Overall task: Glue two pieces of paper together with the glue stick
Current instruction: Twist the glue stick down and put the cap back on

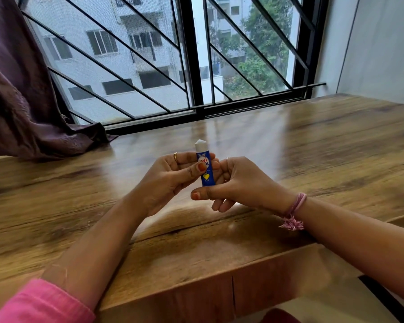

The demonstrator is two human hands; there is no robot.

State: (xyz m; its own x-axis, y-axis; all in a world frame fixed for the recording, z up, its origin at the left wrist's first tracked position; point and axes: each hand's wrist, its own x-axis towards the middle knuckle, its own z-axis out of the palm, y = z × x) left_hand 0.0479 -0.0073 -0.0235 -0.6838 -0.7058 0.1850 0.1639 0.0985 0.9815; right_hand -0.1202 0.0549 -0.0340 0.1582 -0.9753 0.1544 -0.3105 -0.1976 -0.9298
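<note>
Glue stick (pixel 203 164): small blue plastic cylinder with a white and yellow label, held upright above the table (pixel 313 145), uncapped, with a white rounded glue tip showing at the top. No cap visible.

Left hand (pixel 173 176) is clamped on the tube's upper body, thumb across the label front, fingers behind. Gold ring (pixel 175 157) on one finger. Orange polish on the thumbnail.

Right hand (pixel 238 183) is closed around the tube's bottom end, thumb lying under or in front of the base, fingers curled behind. Exact contact at the base is partly hidden by the fingers. Thin ring on one finger, pink thread band (pixel 294 212) with a frayed tassel at the wrist.

Pink sleeve (pixel 40 304) at lower left.

Table is wood-grain brown, glossy, reflecting window light; its near edge is thick, with a vertical seam in the front face. Both forearms cross over that edge.

Behind: window (pixel 149 54) with a black frame and diagonal black bars, mesh on the left pane; pale building and green trees outside. Purple curtain (pixel 21 89), crumpled, resting on the table's far left corner. Grey wall at right.
</note>
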